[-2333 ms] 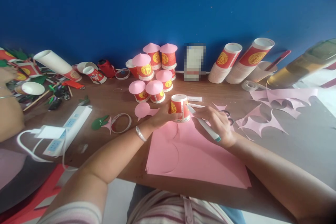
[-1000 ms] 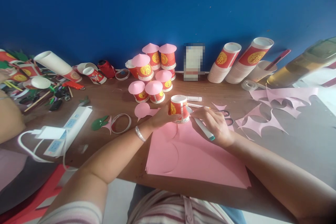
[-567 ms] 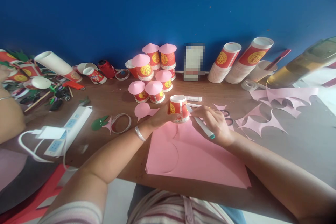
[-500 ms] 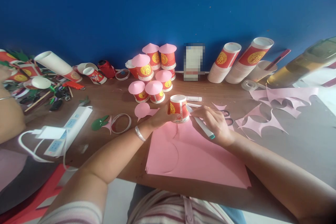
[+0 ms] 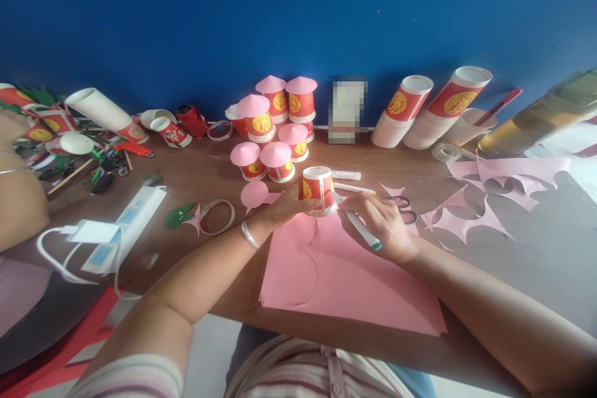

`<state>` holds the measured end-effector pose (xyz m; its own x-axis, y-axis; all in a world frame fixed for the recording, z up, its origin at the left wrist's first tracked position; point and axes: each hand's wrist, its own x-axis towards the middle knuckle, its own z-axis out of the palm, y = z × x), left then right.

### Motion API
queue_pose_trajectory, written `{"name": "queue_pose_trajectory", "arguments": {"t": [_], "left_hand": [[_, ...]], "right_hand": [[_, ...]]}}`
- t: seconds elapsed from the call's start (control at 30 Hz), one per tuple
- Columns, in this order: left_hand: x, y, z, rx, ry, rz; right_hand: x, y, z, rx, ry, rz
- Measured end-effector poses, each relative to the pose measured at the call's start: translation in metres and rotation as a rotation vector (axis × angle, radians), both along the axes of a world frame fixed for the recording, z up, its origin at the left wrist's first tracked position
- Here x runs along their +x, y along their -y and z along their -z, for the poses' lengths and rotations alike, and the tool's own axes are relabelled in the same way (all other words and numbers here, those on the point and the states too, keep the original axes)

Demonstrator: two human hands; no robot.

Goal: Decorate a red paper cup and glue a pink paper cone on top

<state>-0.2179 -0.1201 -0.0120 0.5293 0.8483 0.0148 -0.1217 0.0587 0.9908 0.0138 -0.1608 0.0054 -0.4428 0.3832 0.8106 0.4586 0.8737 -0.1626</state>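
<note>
clamping cup (image 5: 318,194) in left hand (image 5: 290,204), with some fingers hidden behind it; pinching white tool (image 5: 365,232) in right hand (image 5: 383,216), partly covering it and the scissors (image 5: 407,208).

Kinda hazy, pale glare washing out the tabletop (image 5: 555,249) around 3 o'clock, and the bottle (image 5: 527,121) past 2 looks soft, stretched.

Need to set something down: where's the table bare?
Widest: right side of the table, between pink scraps and right forearm. Smaller: between power strip and left forearm, barring a clear scrap. Crowded: back left, with cups.
</note>
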Motion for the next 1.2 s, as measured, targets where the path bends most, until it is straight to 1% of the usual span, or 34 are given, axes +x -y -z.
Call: {"name": "queue_pose_trajectory", "arguments": {"t": [0.1, 0.17, 0.33, 0.43, 0.53, 0.6, 0.87, 1.2], "left_hand": [[0.0, 0.0, 0.0, 0.0, 0.012, -0.008], [0.0, -0.001, -0.001, -0.006, 0.014, 0.013], [-0.001, -0.001, -0.003, 0.053, -0.02, 0.043], [0.0, 0.001, -0.011, 0.075, -0.055, 0.057], [0.003, 0.004, -0.021, 0.102, -0.114, 0.038], [0.005, 0.005, -0.024, 0.117, -0.146, 0.032], [0.009, 0.005, -0.015, 0.165, -0.168, 0.03], [0.011, 0.006, -0.021, 0.152, -0.211, 0.023]], "right_hand": [[0.0, 0.001, 0.001, -0.017, 0.006, -0.005], [0.001, 0.001, 0.0, -0.026, 0.005, -0.011], [0.0, 0.003, -0.003, 0.039, 0.009, -0.007], [-0.003, 0.006, -0.004, 0.079, 0.043, -0.027], [-0.004, 0.009, -0.005, 0.101, 0.125, -0.051], [-0.004, 0.01, -0.005, 0.122, 0.169, -0.046], [-0.006, 0.011, -0.005, 0.156, 0.198, 0.005], [-0.004, 0.01, -0.006, 0.123, 0.232, 0.025]]}}
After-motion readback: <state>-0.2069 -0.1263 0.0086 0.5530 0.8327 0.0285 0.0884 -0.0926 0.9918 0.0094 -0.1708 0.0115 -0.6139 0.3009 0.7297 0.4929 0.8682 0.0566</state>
